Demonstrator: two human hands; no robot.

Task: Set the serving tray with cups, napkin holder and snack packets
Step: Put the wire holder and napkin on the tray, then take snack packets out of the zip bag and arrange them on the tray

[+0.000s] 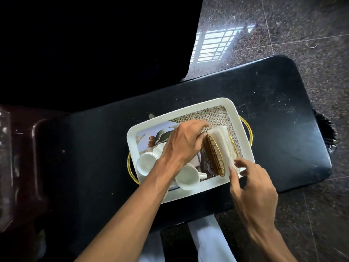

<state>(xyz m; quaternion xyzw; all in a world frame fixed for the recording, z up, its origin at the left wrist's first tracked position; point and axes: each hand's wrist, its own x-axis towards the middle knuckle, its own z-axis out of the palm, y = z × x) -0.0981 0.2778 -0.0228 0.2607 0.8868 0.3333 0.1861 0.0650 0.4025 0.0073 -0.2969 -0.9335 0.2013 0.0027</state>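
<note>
Napkin holder sits in the right half of the tray, upright, gold wire sides with a white napkin stack between them. I see the left hand draped over the holder's far-left end, fingers curled at the wire frame and the napkins; whether it's really clamped on or just resting there, I can't tell. Right hand is at the holder's near end, fingers spread, forefinger and thumb tips touching the napkin edge, nothing pinched that I can confirm. Two white cups stand left of the holder, on the tray; one is partly under the left forearm. Tray has a printed base and gold handles at both short ends. Tray rests on a black table, holder-side end nearer the table's right edge. Speckled floor lies beyond.
</note>
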